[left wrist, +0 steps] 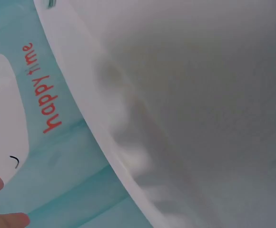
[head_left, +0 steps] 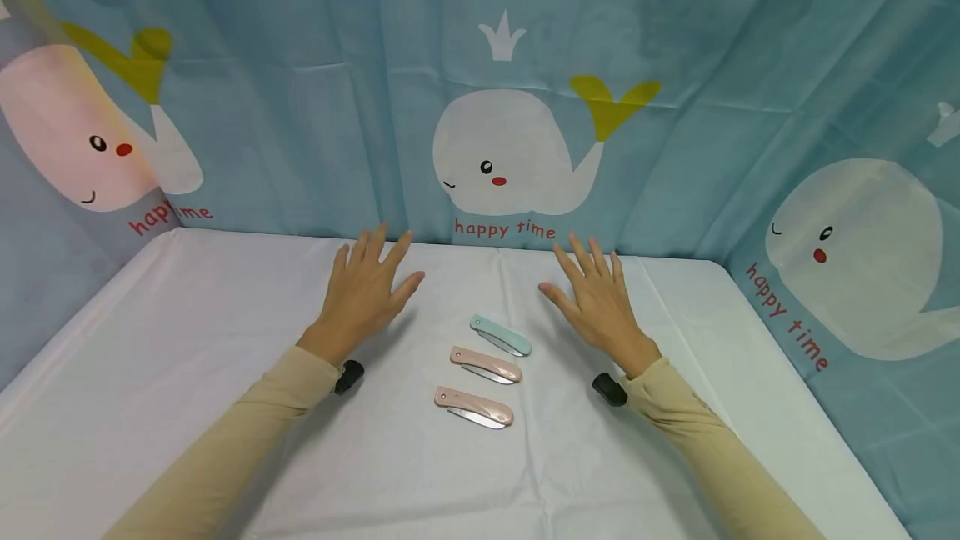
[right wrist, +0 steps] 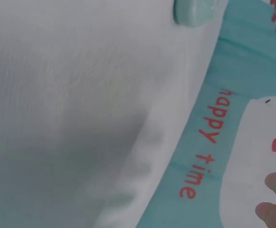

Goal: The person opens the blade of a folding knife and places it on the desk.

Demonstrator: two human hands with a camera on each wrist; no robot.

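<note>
Three small folding knives lie in a column on the white cloth between the hands. The farthest is a mint-green knife [head_left: 501, 334], whose handle end also shows at the top of the right wrist view [right wrist: 194, 11]. Below it lies a pink knife [head_left: 486, 364], and nearest is another pink knife [head_left: 474, 407]. Each has its blade partly folded along the handle. To the left of them the left hand [head_left: 365, 290] hovers with fingers spread, holding nothing. On the other side the right hand [head_left: 598, 301] is likewise spread above the cloth, touching no knife.
White cloth [head_left: 225, 332] covers the table. Behind it and along both sides hangs a blue curtain [head_left: 315, 148] printed with whales and red lettering. A black wrist camera [head_left: 348, 376] sits under the left sleeve, another black camera [head_left: 609, 390] under the right one.
</note>
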